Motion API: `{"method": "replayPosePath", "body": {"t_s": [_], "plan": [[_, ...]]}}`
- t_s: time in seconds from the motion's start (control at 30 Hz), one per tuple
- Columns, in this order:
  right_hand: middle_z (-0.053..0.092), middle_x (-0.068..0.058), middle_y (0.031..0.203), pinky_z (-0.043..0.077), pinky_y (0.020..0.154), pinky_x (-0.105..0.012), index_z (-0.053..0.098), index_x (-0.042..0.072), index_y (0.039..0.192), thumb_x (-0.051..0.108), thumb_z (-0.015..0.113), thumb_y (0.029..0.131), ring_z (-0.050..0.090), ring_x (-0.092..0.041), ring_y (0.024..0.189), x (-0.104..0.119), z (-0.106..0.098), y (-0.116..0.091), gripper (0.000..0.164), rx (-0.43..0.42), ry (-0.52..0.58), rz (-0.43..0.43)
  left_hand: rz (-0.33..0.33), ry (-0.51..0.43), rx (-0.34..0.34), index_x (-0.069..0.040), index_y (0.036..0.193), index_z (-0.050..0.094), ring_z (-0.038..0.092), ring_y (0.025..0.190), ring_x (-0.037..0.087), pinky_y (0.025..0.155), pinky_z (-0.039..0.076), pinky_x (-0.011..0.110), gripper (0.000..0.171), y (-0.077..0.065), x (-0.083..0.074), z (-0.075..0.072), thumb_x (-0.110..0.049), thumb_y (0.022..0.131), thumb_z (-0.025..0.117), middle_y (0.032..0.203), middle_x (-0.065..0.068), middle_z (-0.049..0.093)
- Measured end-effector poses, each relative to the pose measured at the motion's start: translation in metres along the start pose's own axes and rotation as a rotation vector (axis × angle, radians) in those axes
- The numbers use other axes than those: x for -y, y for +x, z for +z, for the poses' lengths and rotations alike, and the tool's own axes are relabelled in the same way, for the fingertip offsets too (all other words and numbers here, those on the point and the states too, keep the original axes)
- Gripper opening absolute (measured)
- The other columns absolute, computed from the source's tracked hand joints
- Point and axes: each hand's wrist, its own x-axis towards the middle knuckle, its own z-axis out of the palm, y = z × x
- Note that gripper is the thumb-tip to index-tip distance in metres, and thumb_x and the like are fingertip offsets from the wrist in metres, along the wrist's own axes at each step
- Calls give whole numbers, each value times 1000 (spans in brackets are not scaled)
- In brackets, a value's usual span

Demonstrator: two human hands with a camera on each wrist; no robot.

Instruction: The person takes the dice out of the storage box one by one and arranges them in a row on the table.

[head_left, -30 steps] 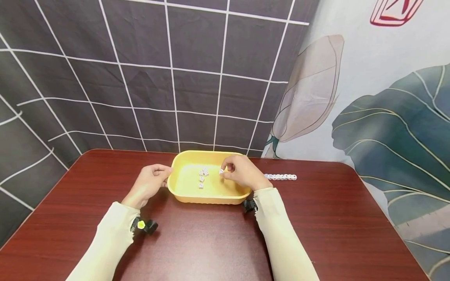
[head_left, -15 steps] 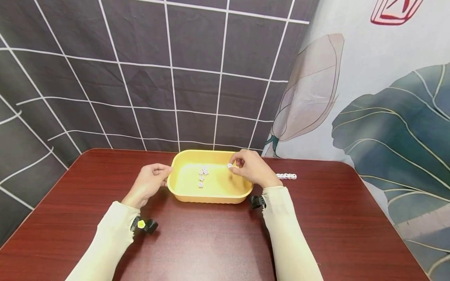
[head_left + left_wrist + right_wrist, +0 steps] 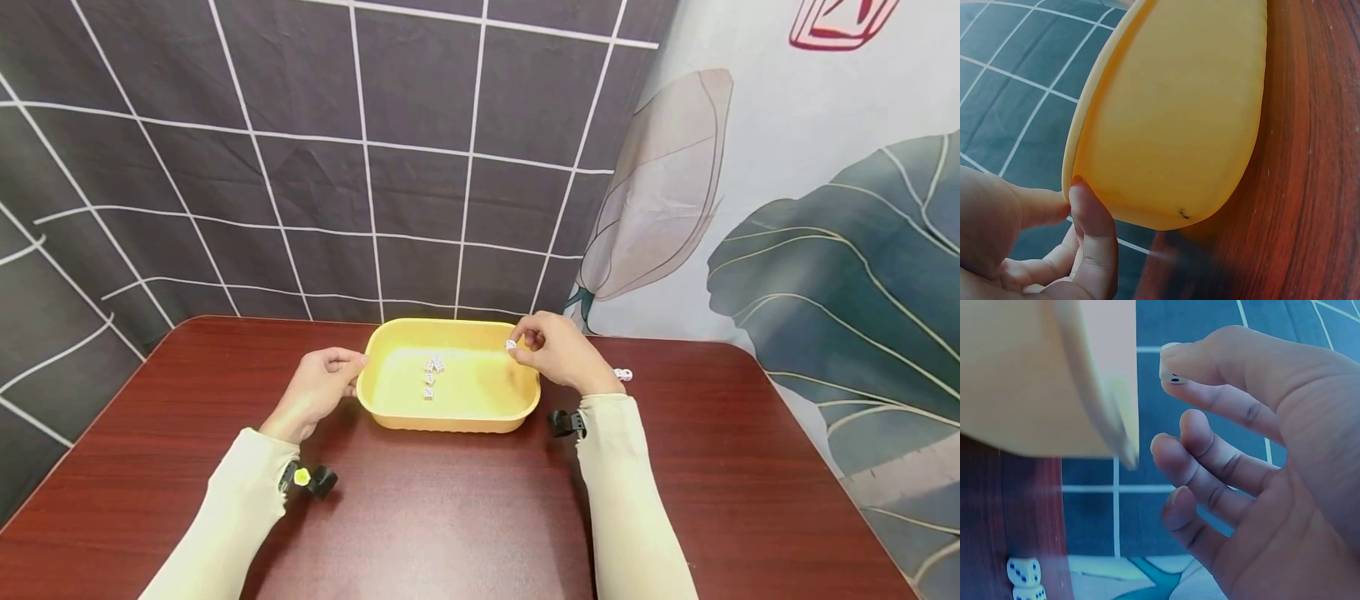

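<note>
A yellow plastic basin (image 3: pixel 456 423) stands on the table with several white dice (image 3: pixel 430 379) lying left of its middle. My left hand (image 3: pixel 324 385) pinches the basin's left rim between thumb and finger, as the left wrist view also shows. Over the basin's right end, my right hand (image 3: pixel 558 350) pinches one white die (image 3: pixel 511 345) between thumb and index finger. The right wrist view shows that die (image 3: pixel 1174 362) at the fingertips, with dark pips on it and the other fingers loosely curled beside the rim.
On the dark red table (image 3: pixel 450 517), white dice (image 3: pixel 622 375) lie in a row right of the basin, partly hidden behind my right wrist. Two of these dice (image 3: pixel 1024 572) show in the right wrist view. A dark gridded cloth (image 3: pixel 300 183) hangs behind the table.
My right hand has moved right and slightly up with its die, from over the basin's inside to its right rim. The left hand and the dice in the basin have stayed put.
</note>
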Motion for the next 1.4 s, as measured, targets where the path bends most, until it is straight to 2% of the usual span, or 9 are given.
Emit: {"method": "replayPosePath", "body": {"t_s": [0.23, 0.53, 0.73, 1.03, 1.4], "plan": [[56, -1, 80, 46, 67, -29, 73, 13, 92, 17, 74, 90, 54, -17, 75, -12, -9, -7, 5, -4, 29, 64, 14, 12, 6, 11, 127, 60, 65, 71, 6, 73, 60, 24, 35, 1, 1, 1, -16, 104, 57, 93, 8, 72], [60, -2, 83, 48, 72, -31, 73, 15, 93, 18, 75, 90, 56, -19, 78, -28, -24, -15, 5, -24, 54, 98, 33, 18, 6, 12, 126, 59, 63, 71, 5, 73, 60, 24, 34, 0, 0, 0, -14, 104, 56, 88, 4, 70], [62, -3, 84, 48, 74, -31, 72, 12, 93, 15, 74, 89, 57, -19, 80, -38, -32, -23, 6, -56, 41, 89, 36, 9, 10, 13, 126, 59, 63, 71, 4, 72, 60, 23, 35, 0, 0, 0, -14, 104, 57, 88, 3, 70], [63, -5, 85, 48, 74, -31, 74, 12, 97, 13, 72, 91, 57, -20, 81, -50, -42, -31, 7, -58, 24, 122, 36, 2, 13, 13, 125, 59, 63, 71, 4, 72, 60, 23, 35, 0, 0, 0, -15, 104, 56, 85, 0, 69], [64, -6, 86, 47, 71, -28, 73, 11, 99, 12, 71, 90, 57, -20, 80, -71, -49, -44, 8, -112, -9, 177, 29, -4, 13, 13, 128, 57, 63, 71, 5, 70, 59, 21, 37, 0, -1, 1, -16, 105, 57, 90, 5, 71]]}}
